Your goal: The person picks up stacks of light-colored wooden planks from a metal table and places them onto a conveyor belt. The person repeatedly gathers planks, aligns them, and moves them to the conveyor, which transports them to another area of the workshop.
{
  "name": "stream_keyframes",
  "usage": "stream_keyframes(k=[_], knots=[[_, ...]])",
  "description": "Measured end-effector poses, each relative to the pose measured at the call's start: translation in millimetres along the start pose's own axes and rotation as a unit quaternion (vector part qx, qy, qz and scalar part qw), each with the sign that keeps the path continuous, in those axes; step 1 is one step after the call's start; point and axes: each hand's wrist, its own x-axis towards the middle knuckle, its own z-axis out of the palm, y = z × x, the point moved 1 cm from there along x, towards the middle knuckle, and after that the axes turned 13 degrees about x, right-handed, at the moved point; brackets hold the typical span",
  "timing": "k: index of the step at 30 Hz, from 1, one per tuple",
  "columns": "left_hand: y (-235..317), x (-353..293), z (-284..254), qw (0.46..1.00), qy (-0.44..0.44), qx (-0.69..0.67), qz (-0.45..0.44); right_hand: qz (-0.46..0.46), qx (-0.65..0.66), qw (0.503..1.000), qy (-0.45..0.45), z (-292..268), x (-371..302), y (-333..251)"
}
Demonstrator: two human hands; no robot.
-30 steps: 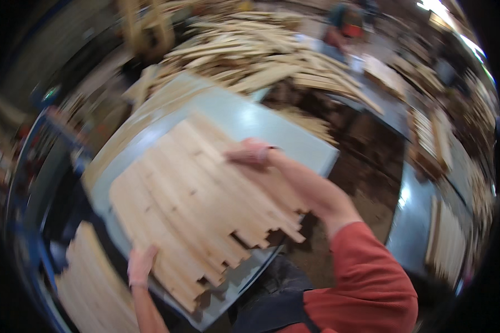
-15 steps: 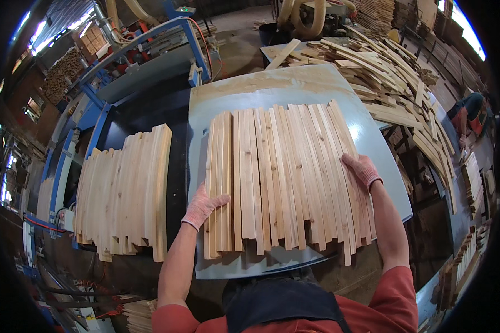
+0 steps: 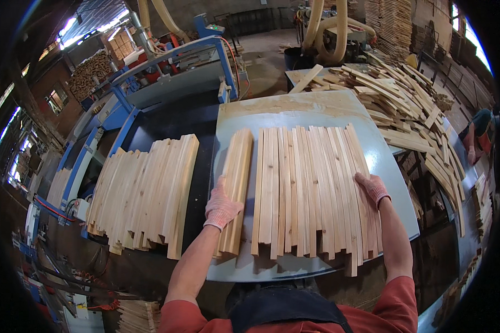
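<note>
My left hand (image 3: pixel 223 210), in a pale pink knit glove, is closed around a narrow bundle of wooden strips (image 3: pixel 238 166). The bundle leans slightly, its far end toward the right, with a gap between it and a wider row of wooden strips (image 3: pixel 303 183). My right hand (image 3: pixel 373 187), gloved alike, rests against that row's right edge, its fingers bent over the outermost strips; part of them is hidden. The strips lie side by side with uneven ends on a pale blue-grey tabletop (image 3: pixel 394 194).
Another row of strips (image 3: pixel 144 191) lies on the dark bed of a blue-framed machine (image 3: pixel 228 66) at left. Loose boards (image 3: pixel 394 91) are heaped at the far right, near beige hoses (image 3: pixel 341 41). Another person (image 3: pixel 479 133) stands at the right edge.
The gap between the narrow bundle and the wider row has widened, and the bundle has tilted with my left hand. My right hand stays at the row's edge. The whole view has shifted.
</note>
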Motion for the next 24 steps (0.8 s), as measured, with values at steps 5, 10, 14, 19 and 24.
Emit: stream_keyframes(k=[5,10,14,19,24], knots=[[-67,5,-35,0.989,0.002,0.118,-0.087,-0.019,0.081,0.996,-0.037,3,-4,0],[-111,2,-18,0.950,0.022,0.313,-0.016,0.023,0.062,0.997,-0.027,3,-1,4],[-126,7,-15,0.956,-0.026,0.292,-0.027,-0.041,-0.043,0.997,0.041,14,-18,-12],[-132,13,-15,0.968,0.012,0.250,-0.025,-0.162,-0.196,0.953,0.166,49,-75,-75],[-208,12,-36,0.987,0.057,0.048,0.139,-0.331,-0.168,0.917,0.148,132,-135,-116]])
